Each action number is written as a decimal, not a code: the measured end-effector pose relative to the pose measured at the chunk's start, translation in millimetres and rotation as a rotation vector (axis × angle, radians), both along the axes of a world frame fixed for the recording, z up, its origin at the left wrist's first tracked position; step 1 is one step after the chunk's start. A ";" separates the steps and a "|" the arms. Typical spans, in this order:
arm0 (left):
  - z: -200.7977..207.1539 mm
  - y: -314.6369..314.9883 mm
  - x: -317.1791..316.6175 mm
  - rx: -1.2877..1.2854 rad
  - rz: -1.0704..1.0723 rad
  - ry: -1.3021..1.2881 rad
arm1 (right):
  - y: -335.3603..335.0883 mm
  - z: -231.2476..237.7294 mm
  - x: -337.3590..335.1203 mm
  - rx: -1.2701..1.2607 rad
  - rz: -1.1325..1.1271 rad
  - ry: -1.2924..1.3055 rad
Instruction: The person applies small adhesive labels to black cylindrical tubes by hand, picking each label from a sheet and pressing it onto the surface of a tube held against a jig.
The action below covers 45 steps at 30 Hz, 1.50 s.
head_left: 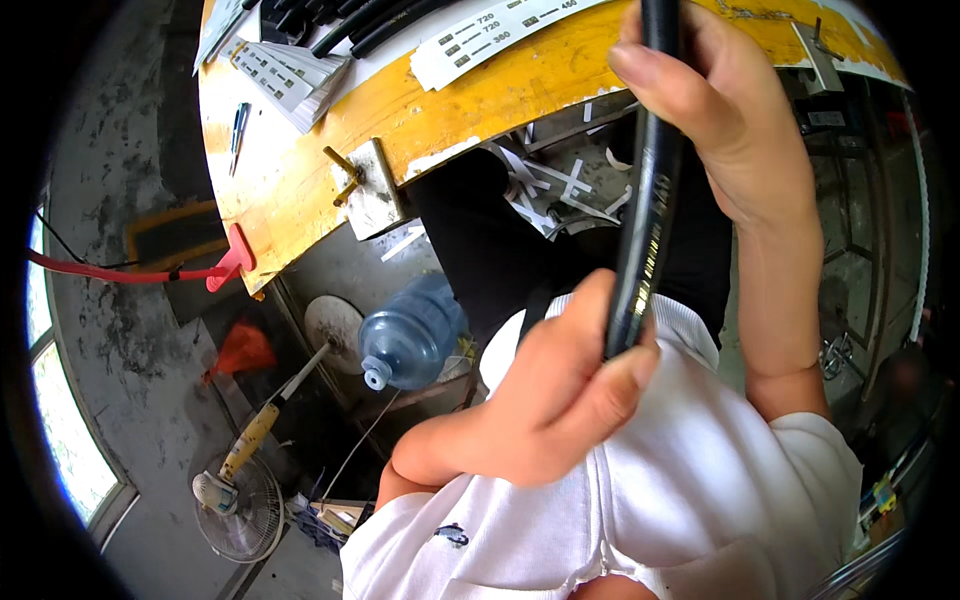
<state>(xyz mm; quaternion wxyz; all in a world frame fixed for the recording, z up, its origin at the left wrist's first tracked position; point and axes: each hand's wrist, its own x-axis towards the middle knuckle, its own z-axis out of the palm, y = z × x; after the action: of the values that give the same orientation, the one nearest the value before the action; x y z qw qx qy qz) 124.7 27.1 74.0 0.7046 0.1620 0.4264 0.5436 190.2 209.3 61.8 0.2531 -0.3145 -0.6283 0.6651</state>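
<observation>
A black hose (645, 230) with gold lettering along its side runs steeply upright in front of my lap. My left hand (545, 385) is closed round its lower end, the thumb pressed near the tip. Higher up, my right hand (715, 105) grips the same hose between thumb and fingers, close to the table's front edge. The hose's upper end runs out of the picture. Nearest on the table lies a white label sheet (480, 50). Left of it are a fanned stack of label strips (290, 85) and several black hoses (375, 25).
The yellow-edged table (430, 130) carries a pen (238, 138) and a metal clamp (370, 190); another clamp (818, 55) sits at right. A red cable (130, 272) meets its left corner. Below are a blue water jug (410, 330), a fan (240, 505) and paper scraps (575, 180).
</observation>
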 end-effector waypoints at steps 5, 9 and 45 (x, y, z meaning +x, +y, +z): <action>8.1 4.8 -3.3 -0.036 0.047 -0.288 | 0.9 -16.7 4.0 -0.091 0.028 0.096; 13.9 6.8 -6.6 -0.045 0.054 -0.467 | -8.0 -15.6 -2.1 0.017 -0.055 0.187; 99.2 63.2 13.0 0.546 -0.215 -0.418 | 6.0 72.9 76.7 0.332 -0.288 0.439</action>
<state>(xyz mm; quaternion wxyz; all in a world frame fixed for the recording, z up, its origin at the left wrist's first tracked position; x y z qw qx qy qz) 137.8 90.3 173.2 0.7606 0.2735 0.0929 0.5814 266.8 215.4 134.7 0.5222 -0.2034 -0.6075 0.5629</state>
